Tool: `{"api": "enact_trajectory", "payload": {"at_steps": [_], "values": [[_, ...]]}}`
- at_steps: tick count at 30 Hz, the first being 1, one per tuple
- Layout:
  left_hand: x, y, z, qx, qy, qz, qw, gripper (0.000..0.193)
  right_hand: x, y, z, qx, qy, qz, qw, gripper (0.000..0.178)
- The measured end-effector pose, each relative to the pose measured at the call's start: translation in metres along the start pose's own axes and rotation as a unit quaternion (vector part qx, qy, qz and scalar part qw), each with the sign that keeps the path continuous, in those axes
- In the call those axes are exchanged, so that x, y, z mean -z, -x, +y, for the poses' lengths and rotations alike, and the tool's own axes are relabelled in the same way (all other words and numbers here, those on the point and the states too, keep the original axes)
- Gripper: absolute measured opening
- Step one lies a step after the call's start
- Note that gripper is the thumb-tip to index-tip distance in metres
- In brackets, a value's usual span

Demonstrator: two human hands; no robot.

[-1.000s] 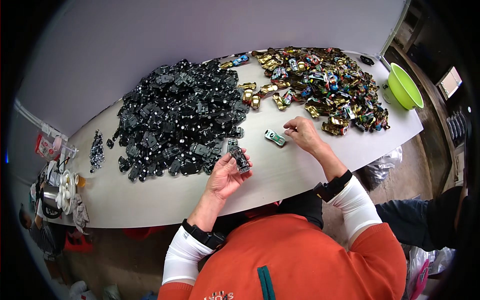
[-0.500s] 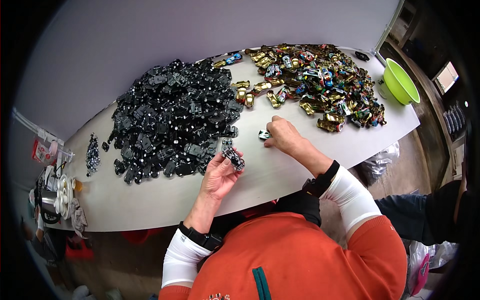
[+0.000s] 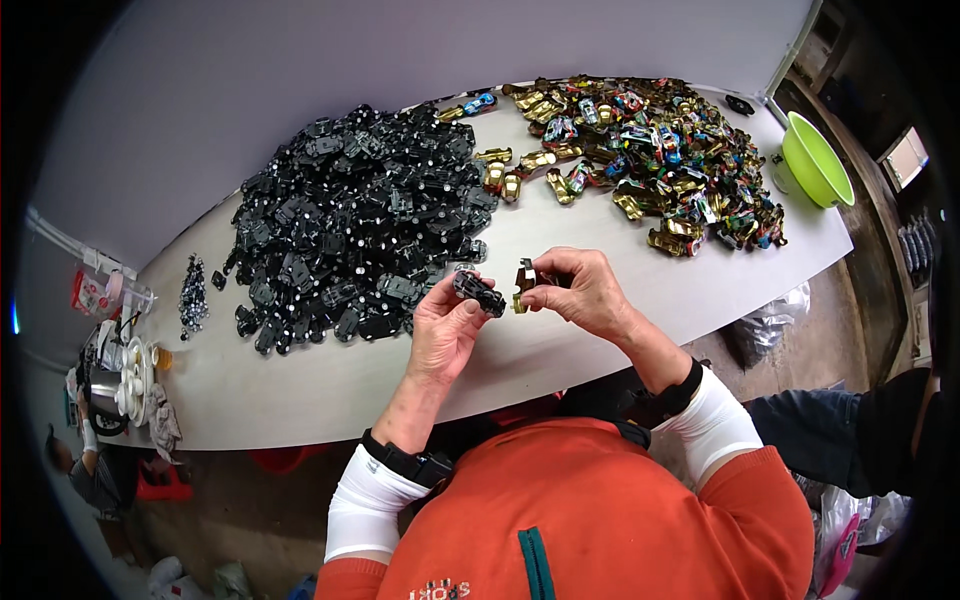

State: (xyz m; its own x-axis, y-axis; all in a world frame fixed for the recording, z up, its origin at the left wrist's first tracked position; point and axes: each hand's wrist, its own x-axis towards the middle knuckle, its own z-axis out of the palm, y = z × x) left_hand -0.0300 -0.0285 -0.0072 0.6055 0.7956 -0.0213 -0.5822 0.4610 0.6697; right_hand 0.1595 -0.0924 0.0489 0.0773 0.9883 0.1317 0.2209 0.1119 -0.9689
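Observation:
My left hand grips a black toy car chassis between thumb and fingers, above the table's near middle. Just to its right, my right hand pinches a toy car body shell, tilted on end, with dark and gold parts showing. A small gap separates the two pieces. Beyond my left hand spreads a big heap of black toy car chassis. Past my right hand lies a heap of gold and multicoloured toy car shells, with several loose gold shells at its left edge.
A small pile of silvery pieces lies at the left. Cups on a tray and a cloth sit at the left end. A green bowl stands at the right edge. A grey wall closes the far side.
My right hand has lifted the small car shell off the table, tipped it on end and brought it near my left hand. The chassis in my left hand has turned slightly.

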Motion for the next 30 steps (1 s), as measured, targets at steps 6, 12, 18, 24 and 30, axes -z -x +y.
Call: {"api": "enact_trajectory", "payload": {"at_steps": [6, 12, 18, 24, 30], "values": [[-0.008, 0.000, 0.000, -0.009, -0.017, 0.001, 1.000, 0.034, -0.005, 0.002, -0.004, -0.023, 0.002, -0.005, 1.000, 0.017], [-0.009, 0.000, 0.000, 0.000, -0.022, -0.003, 1.000, 0.036, -0.005, 0.002, -0.005, -0.022, 0.013, -0.002, 1.000, 0.017], [-0.009, 0.001, -0.001, -0.002, -0.033, 0.003, 0.999, 0.036, -0.004, 0.003, -0.008, -0.006, 0.051, -0.001, 0.999, 0.018], [-0.012, 0.001, -0.001, 0.007, -0.041, -0.001, 0.999, 0.036, -0.007, 0.003, -0.006, 0.009, 0.063, -0.002, 0.998, 0.020], [-0.015, 0.001, -0.005, -0.015, -0.089, -0.011, 0.996, 0.038, -0.012, 0.006, -0.015, -0.025, 0.061, 0.009, 0.998, 0.021]]}}
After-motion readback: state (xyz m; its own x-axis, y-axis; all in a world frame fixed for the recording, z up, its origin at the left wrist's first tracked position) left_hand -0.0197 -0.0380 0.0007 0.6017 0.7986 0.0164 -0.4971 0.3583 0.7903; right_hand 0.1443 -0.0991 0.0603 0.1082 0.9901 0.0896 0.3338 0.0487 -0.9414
